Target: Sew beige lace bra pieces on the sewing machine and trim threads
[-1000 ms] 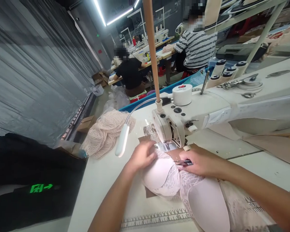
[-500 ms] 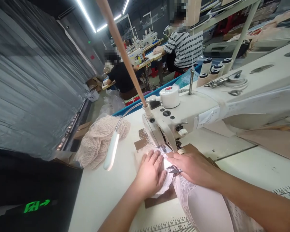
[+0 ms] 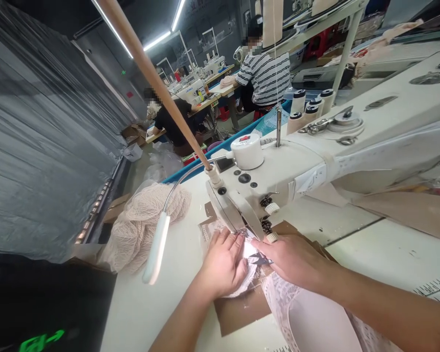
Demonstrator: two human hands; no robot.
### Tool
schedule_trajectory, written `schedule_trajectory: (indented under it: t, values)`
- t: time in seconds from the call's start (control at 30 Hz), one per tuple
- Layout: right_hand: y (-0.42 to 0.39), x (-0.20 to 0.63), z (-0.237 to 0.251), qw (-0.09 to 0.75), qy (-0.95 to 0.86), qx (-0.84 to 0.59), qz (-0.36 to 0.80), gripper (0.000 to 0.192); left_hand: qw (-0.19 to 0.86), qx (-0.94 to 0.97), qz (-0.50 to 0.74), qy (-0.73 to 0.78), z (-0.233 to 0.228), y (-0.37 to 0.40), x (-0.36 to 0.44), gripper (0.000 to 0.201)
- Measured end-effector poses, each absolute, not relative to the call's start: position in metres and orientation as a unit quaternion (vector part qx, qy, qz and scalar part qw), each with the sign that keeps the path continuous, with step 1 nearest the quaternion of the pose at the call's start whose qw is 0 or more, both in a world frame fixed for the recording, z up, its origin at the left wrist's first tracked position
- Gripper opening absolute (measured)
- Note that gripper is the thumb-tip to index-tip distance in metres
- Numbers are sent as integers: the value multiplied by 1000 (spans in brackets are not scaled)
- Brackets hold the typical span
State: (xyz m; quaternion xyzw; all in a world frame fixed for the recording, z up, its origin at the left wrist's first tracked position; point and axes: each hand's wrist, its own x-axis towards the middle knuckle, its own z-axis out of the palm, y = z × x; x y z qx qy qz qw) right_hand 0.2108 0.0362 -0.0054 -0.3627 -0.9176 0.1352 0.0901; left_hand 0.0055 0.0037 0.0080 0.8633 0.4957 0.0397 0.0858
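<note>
The landmark is the sewing machine (image 3: pixel 278 171), a white unit standing on the white table (image 3: pixel 154 303) with its needle end toward the person. The lace garment (image 3: pixel 308 318), pale pink with padded cups, lies on the table directly in front of the needle end, its leading edge under that end and its bulk trailing toward the lower edge of the view. The left hand (image 3: pixel 223 266) lies flat on the garment just left of the needle end, fingers extended and released, pressing the fabric down without grasping it. The right hand (image 3: pixel 293 256) rests on the garment just right of the needle end, fingers curled around small dark thread snips (image 3: pixel 260 258) whose tips point toward the left hand; the two hands nearly touch. A brown cardboard sheet (image 3: pixel 242 308) lies beneath the garment on the table, below the needle end. A gooseneck lamp (image 3: pixel 156 249) extends from the machine head to the left, its white head hanging over the table. A heap of beige lace fabric (image 3: pixel 143 225) sits at the table edge, left of the machine and beyond the lamp. Thread cones (image 3: pixel 308 110) stand behind the machine. Two other people are seated at further machines well behind it.
</note>
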Motion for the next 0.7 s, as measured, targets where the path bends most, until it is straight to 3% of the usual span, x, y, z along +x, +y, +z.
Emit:
schedule_trajectory:
  t: [0.33,0.7]
  values:
    - [35,209,-6,59,-921,-366,122,52,67,863,62,498,3,4,1,44]
    - [38,219,-16,141,-949,-266,98,51,56,895,149,417,-2,2,-6,37]
